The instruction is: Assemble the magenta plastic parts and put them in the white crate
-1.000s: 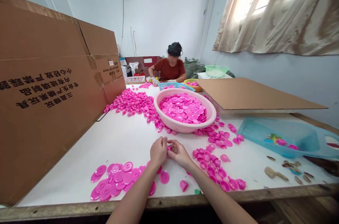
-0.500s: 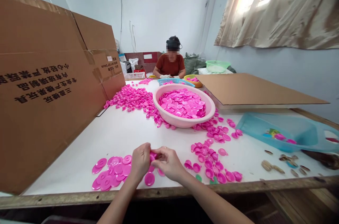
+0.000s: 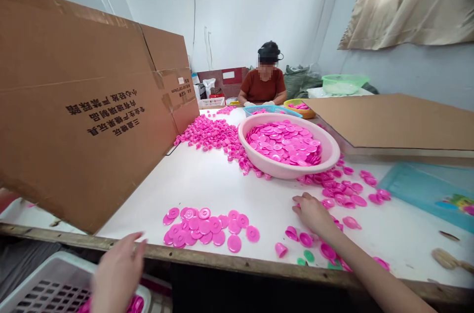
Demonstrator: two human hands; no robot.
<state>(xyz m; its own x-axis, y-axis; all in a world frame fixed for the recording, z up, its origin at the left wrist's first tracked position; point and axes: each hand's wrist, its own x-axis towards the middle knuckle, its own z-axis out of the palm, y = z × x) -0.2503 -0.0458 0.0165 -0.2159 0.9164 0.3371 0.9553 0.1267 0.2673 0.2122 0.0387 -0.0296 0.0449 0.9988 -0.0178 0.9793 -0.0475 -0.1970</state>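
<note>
My left hand [image 3: 118, 268] hovers below the table's front edge, over a white slotted basket [image 3: 48, 288] that holds a few pink pieces [image 3: 134, 304]. Its fingers are loosely spread and hold nothing. My right hand [image 3: 313, 212] rests on the white table, fingers curved down among scattered pink cup-shaped caps [image 3: 344, 189], with nothing visibly gripped. A cluster of flat pink discs [image 3: 207, 226] lies between my hands near the front edge. Behind stands a pink basin [image 3: 289, 171] full of discs.
A large cardboard box [image 3: 85, 115] stands along the left side. A cardboard sheet [image 3: 392, 120] and a blue tray [image 3: 425, 189] lie on the right. More pink caps [image 3: 211, 135] are heaped further back. A person [image 3: 264, 83] sits at the far end.
My hands were together in front of me, working on a pink piece. Now the left hand has dropped left over the basket and the right has reached out to the caps. The view turned left.
</note>
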